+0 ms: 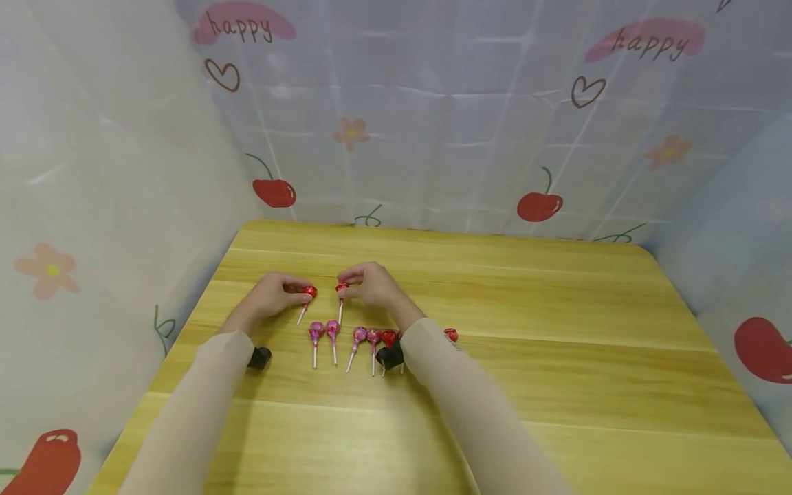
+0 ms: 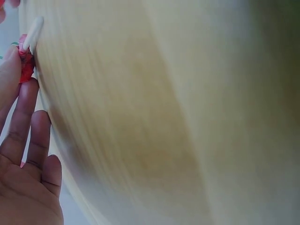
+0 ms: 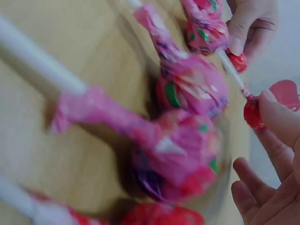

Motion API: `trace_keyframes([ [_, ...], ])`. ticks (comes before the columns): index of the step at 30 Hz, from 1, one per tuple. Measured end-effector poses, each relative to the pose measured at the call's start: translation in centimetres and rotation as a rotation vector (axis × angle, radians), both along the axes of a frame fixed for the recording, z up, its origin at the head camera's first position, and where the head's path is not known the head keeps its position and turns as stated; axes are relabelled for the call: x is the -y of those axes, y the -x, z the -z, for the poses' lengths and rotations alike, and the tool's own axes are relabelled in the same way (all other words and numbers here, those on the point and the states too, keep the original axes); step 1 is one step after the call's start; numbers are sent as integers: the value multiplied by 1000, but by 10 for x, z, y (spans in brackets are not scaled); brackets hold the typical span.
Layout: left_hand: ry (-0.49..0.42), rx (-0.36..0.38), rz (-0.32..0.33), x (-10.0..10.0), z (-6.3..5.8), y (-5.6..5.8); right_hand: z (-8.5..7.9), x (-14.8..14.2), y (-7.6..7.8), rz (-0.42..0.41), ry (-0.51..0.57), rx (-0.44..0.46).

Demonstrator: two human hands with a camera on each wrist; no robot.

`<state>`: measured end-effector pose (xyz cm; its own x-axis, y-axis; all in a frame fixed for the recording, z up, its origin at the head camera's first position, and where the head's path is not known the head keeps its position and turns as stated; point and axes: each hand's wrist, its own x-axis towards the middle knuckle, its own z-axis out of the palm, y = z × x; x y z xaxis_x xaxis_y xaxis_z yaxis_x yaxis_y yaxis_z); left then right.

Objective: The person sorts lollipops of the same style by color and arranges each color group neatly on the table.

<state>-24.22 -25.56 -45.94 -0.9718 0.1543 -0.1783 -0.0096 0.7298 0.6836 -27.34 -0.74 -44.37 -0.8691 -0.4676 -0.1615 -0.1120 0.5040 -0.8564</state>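
My left hand (image 1: 274,295) pinches a red-wrapped lollipop (image 1: 310,292) between thumb and fingers, its white stick slanting down toward me. In the left wrist view the same red lollipop (image 2: 26,65) sits at the thumb and fingertip, the other fingers loosely spread. To its right, my right hand (image 1: 374,285) pinches another red lollipop (image 1: 342,289) by its head. The right wrist view has that red lollipop (image 3: 253,112) between thumb and finger. Just nearer to me lie pink-wrapped lollipops (image 1: 317,330) in a row, sticks toward me.
A red lollipop (image 1: 388,337) lies in the row, partly behind the black wrist strap piece (image 1: 390,355). Another red lollipop (image 1: 451,335) shows beyond the right sleeve (image 1: 470,392). The wooden table (image 1: 588,309) meets a printed curtain (image 1: 445,137) at the back and sides.
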Motion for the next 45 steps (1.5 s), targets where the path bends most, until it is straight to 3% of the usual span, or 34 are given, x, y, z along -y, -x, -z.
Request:
trace_keyframes([
  [9, 12, 21, -18, -1, 2, -3, 5, 4, -5, 22, -13, 19],
  [17, 28, 6, -27, -1, 0, 2, 8, 4, -2, 34, -31, -13],
  [28, 10, 22, -33, -2, -2, 2, 10, 3, -1, -10, -87, -55],
  [32, 3, 33, -33, -1, -4, 2, 5, -2, 1, -29, -51, -43],
  [37, -2, 35, -40, -3, -11, 1, -5, -21, 7, 6, 16, -46],
  [42, -33, -33, -40, -12, -23, -2, -16, -51, 10, 65, 162, -43],
  [45, -49, -89, 9, -23, -29, -5, -22, -72, 8, 95, 214, -64],
])
